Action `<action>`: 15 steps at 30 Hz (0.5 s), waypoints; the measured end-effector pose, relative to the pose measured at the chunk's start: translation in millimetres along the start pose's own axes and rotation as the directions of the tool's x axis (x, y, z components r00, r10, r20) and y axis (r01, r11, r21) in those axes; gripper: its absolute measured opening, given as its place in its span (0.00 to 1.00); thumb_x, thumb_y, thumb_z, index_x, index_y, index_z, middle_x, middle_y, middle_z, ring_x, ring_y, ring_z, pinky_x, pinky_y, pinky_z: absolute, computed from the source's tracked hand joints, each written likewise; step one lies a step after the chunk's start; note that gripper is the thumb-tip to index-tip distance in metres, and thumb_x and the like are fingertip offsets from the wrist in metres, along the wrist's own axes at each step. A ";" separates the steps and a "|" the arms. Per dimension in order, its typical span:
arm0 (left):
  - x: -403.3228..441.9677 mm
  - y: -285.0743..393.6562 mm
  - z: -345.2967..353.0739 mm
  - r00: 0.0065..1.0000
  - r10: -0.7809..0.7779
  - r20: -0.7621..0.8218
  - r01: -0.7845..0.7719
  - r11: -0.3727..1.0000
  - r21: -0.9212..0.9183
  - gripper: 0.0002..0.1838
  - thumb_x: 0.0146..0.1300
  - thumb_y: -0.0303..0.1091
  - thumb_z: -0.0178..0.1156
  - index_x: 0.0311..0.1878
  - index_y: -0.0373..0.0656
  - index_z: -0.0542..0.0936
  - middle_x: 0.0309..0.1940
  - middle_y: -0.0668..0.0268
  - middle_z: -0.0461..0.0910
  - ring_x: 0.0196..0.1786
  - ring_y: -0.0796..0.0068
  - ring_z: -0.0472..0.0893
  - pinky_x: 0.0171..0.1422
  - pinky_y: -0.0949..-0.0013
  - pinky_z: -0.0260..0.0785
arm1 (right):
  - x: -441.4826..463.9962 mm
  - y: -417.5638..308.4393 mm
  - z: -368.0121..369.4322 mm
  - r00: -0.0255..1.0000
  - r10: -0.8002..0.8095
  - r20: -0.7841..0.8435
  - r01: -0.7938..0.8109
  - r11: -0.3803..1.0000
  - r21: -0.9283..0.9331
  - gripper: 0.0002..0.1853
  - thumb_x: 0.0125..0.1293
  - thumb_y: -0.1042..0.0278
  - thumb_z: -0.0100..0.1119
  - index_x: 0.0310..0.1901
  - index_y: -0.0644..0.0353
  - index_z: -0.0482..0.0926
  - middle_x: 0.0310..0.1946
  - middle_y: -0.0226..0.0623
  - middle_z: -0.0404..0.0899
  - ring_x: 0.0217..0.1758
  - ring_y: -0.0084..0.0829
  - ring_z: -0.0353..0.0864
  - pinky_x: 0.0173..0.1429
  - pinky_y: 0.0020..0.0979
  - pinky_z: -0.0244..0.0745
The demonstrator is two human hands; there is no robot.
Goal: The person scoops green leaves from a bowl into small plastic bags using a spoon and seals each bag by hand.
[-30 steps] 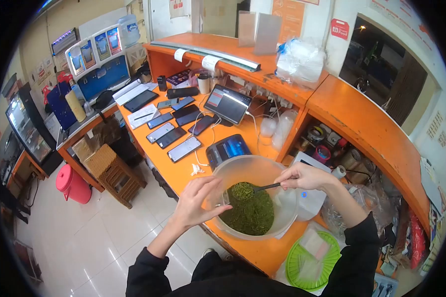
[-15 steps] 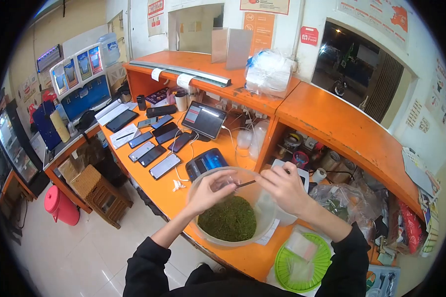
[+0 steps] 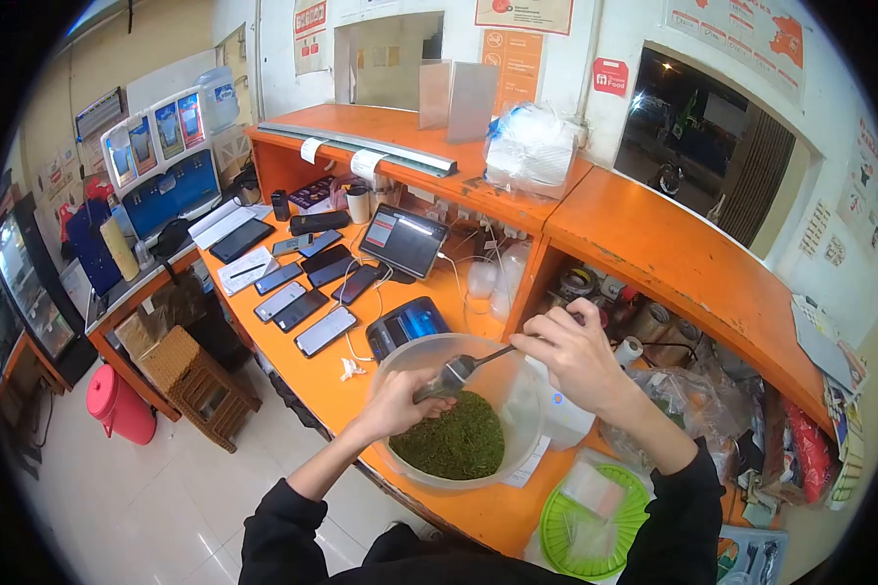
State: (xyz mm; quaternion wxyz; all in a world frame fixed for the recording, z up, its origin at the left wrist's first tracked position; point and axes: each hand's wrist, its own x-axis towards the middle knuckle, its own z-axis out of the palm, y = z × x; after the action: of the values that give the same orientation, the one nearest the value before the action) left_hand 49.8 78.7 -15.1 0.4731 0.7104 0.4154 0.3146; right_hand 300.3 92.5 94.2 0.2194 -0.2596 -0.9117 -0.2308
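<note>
A translucent plastic tub (image 3: 529, 444) stands at the counter's near edge, with finely chopped green leaves (image 3: 449, 441) in its bottom. Over its left side, my left hand (image 3: 400, 405) is closed around a small clear plastic bag (image 3: 441, 382) that looks partly filled with green. My right hand (image 3: 574, 359) pinches the handle of a dark fork (image 3: 468, 365) above the tub. The fork's head points left and sits at the bag's mouth; whether it is inside I cannot tell.
Several phones (image 3: 300, 309), a tablet (image 3: 405, 241) and a card-terminal-like black device (image 3: 407, 327) lie beyond the tub. To the right are a green basket lid (image 3: 561, 531) with clear bags on it and a plastic bag (image 3: 688, 400) near the shelf. A stool (image 3: 190, 390) stands left.
The fork has come up into view with its head at the bag. My right hand has moved slightly right, my left hand lower, now gripping the bag from below.
</note>
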 end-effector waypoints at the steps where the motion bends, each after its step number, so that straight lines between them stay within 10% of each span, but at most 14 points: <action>1: -3.5 1.9 -2.9 1.000 -0.019 0.020 0.020 0.999 -0.047 0.28 0.57 0.18 0.58 0.61 0.38 0.64 0.49 0.58 0.76 0.46 0.70 0.80 0.46 0.69 0.76 | 1.1 1.9 -3.2 1.000 0.002 -0.011 -0.002 1.000 0.003 0.12 0.49 0.76 0.54 0.37 0.55 0.78 0.35 0.27 0.72 0.41 0.25 0.70 0.55 0.34 0.54; 10: -28.2 8.7 -12.4 0.982 -0.149 0.114 0.183 0.889 -0.419 0.22 0.62 0.20 0.53 0.60 0.33 0.65 0.47 0.54 0.76 0.49 0.66 0.79 0.51 0.71 0.77 | 0.0 8.5 10.8 0.959 0.122 0.257 -0.124 0.992 -0.009 0.14 0.50 0.78 0.56 0.41 0.58 0.81 0.36 0.32 0.77 0.43 0.31 0.72 0.60 0.37 0.52; 13: -23.5 7.6 -11.8 0.973 -0.162 0.161 0.217 0.881 -0.420 0.23 0.62 0.20 0.54 0.60 0.33 0.64 0.47 0.54 0.77 0.49 0.66 0.79 0.50 0.71 0.77 | 1.0 -13.6 51.7 0.984 0.100 0.148 -0.146 0.927 0.345 0.10 0.56 0.75 0.57 0.41 0.62 0.80 0.36 0.34 0.78 0.40 0.29 0.75 0.57 0.36 0.60; 15: -22.1 7.9 -7.9 0.976 -0.158 0.148 0.209 0.871 -0.445 0.23 0.62 0.20 0.54 0.60 0.34 0.65 0.46 0.54 0.78 0.49 0.67 0.79 0.51 0.71 0.77 | 6.9 -23.4 70.7 0.936 0.271 0.225 -0.346 0.585 0.734 0.09 0.59 0.72 0.59 0.41 0.65 0.80 0.35 0.35 0.79 0.37 0.26 0.77 0.51 0.33 0.67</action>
State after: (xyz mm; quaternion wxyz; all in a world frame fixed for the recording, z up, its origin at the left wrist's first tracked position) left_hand 35.3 60.6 -6.1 0.6764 0.5520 0.3691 0.3187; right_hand 261.7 115.1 34.2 0.3044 -0.3066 -0.8724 0.2285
